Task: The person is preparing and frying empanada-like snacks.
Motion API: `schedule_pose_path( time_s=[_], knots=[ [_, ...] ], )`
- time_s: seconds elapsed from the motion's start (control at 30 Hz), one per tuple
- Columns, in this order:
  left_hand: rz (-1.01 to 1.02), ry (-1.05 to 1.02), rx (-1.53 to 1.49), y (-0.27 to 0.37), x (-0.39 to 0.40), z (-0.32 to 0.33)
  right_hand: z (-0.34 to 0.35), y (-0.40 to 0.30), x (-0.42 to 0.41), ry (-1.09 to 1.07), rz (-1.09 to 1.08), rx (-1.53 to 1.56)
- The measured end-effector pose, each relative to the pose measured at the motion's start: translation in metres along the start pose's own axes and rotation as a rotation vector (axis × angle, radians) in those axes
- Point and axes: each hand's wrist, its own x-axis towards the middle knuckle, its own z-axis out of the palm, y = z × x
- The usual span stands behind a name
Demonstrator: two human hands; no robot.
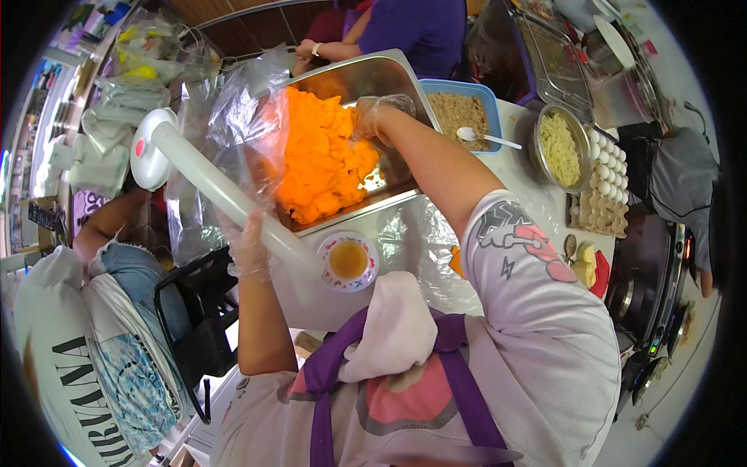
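In a clear plastic glove, my left hand [251, 242] is closed around a long white tube-shaped tool [201, 172]. The tool's upper end carries a round white head with a red spot, and its lower end is blurred. My right hand [376, 117], also gloved, reaches into a deep steel tray [373, 73] and touches a bright orange soft mash [327, 154]. Its fingertips are hidden, so I cannot tell how they are set. Clear plastic film [233, 117] hangs over the tray's left side. Below the tray stands a small patterned bowl [348, 261] of amber liquid.
Right of the tray is a blue container [497, 119] of brown crumbly filling with a white spoon [490, 138]. Farther right are a steel bowl [560, 149] of pale shreds, eggs [607, 169] in a carton, and a griddle [642, 286]. People sit beyond and left; a black chair [201, 327] stands left.
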Motion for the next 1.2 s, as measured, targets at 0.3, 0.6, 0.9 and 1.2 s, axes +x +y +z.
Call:
schedule_pose_path(
  time_s=[0.3,0.6,0.9,1.2],
  knots=[
    [0.062,-0.010,-0.010,-0.001,-0.003,-0.008,0.027,-0.023,0.000,0.157,0.113,0.024],
    [-0.037,0.051,0.105,0.007,-0.005,0.003,-0.030,-0.008,-0.054,0.156,-0.030,-0.035],
    [-0.040,0.013,0.123,0.008,0.013,-0.014,-0.006,0.065,-0.217,0.213,-0.188,0.667],
    [-0.102,-0.027,0.111,-0.007,0.030,-0.021,0.157,0.132,-0.300,0.186,0.150,0.145]
  ],
)
